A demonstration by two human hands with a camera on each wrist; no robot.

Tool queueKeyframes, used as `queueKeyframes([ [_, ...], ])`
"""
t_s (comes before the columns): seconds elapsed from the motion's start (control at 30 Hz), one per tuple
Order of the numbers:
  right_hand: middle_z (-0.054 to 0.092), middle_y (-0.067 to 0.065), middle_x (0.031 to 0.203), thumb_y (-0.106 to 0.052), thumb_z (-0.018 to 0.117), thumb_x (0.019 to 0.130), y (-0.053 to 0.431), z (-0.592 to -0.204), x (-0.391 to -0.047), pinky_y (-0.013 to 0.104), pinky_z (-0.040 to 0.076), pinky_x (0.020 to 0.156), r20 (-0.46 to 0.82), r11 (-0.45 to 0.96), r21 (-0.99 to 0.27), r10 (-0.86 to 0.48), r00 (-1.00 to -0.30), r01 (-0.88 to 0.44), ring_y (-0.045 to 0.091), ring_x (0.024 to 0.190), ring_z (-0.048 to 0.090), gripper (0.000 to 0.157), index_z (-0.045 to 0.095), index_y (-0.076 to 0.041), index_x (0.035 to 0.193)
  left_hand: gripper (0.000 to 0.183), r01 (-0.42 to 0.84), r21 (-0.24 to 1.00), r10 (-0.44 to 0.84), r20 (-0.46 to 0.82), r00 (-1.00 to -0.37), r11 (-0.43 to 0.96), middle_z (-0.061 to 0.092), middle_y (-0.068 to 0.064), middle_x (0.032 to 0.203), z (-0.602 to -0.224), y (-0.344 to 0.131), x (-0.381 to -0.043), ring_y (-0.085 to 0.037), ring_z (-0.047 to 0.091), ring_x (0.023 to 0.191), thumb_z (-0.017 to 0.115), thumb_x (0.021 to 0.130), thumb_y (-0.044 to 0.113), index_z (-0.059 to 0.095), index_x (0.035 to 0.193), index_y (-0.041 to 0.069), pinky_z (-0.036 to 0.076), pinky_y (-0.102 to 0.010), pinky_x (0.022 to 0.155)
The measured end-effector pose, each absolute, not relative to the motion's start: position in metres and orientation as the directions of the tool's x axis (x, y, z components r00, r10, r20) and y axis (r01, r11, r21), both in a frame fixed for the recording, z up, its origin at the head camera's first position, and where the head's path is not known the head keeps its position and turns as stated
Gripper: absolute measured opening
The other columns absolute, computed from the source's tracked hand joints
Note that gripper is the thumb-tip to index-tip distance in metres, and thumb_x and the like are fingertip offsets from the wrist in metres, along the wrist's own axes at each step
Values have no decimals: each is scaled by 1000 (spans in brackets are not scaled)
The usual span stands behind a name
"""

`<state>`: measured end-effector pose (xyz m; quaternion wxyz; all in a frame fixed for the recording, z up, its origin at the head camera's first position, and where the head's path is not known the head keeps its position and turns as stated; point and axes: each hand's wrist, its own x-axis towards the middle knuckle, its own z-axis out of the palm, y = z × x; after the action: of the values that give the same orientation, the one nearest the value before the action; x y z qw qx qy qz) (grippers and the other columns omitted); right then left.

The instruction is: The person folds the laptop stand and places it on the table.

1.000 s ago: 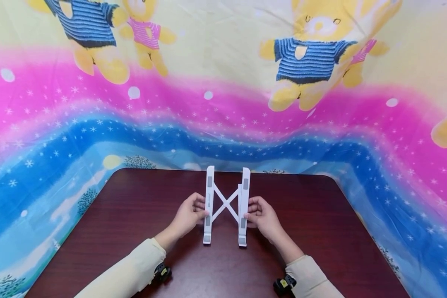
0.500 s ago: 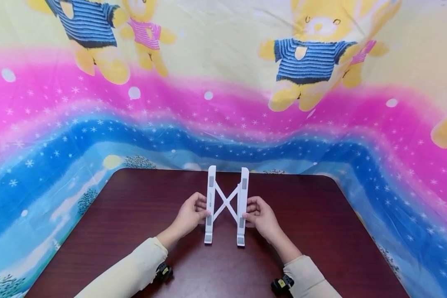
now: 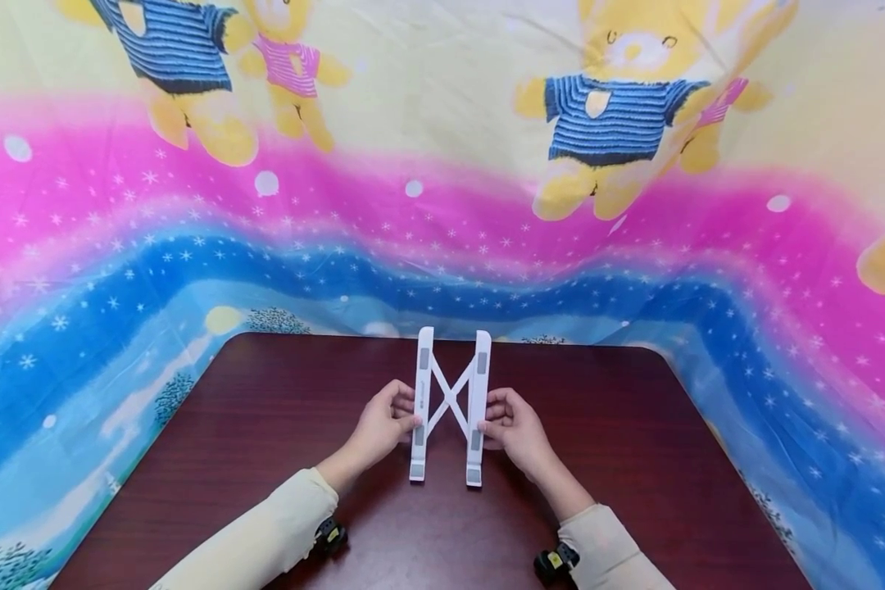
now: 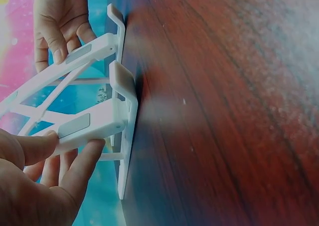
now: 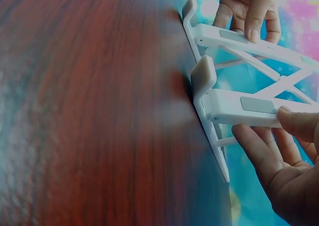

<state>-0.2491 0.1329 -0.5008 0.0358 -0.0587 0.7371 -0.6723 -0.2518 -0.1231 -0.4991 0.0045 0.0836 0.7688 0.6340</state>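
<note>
A white folding laptop stand (image 3: 476, 410) with grey pads stands on the table, its two side rails joined by crossed bars. My left hand (image 3: 385, 419) pinches the left rail, thumb on its upper face and fingers beneath. On the opposite side my right hand (image 3: 518, 428) grips the right rail the same way. In the left wrist view the near rail (image 4: 102, 117) lies between thumb and fingers of the left hand (image 4: 55, 178). Upturned lips at the rails' near ends show in the right wrist view, beside the right hand (image 5: 284, 166).
The dark reddish-brown wooden table (image 3: 265, 426) has rounded far corners. A cloth backdrop (image 3: 413, 221) printed with bears and snowflakes hangs behind and around it. Small black devices (image 3: 332, 537) sit at both cuffs.
Both hands have moved slightly inward, the left to the right and the right to the left. The stand's two rails have come closer together, and its crossed bars have grown steeper.
</note>
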Motion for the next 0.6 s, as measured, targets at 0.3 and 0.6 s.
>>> queueKeyframes([
  [0.3,65,23,102,11,70,89,128,-498,-248,56,62,74,28,97,-994,-137,-990,-42,28,84,70,39,59,-5,123,30,145,970,155,116,-981,195,66,-16,103,-498,-118,-250,-20,67,84,70,90,-8,60,114,7,63,-51,64],
  [0.6,66,18,99,11,70,89,125,-501,-250,58,61,75,20,98,-995,-136,-990,-34,26,82,70,39,59,-7,122,29,160,962,155,127,-980,220,67,-14,104,-499,-114,-251,-21,68,86,71,91,-5,60,114,8,62,-50,63],
])
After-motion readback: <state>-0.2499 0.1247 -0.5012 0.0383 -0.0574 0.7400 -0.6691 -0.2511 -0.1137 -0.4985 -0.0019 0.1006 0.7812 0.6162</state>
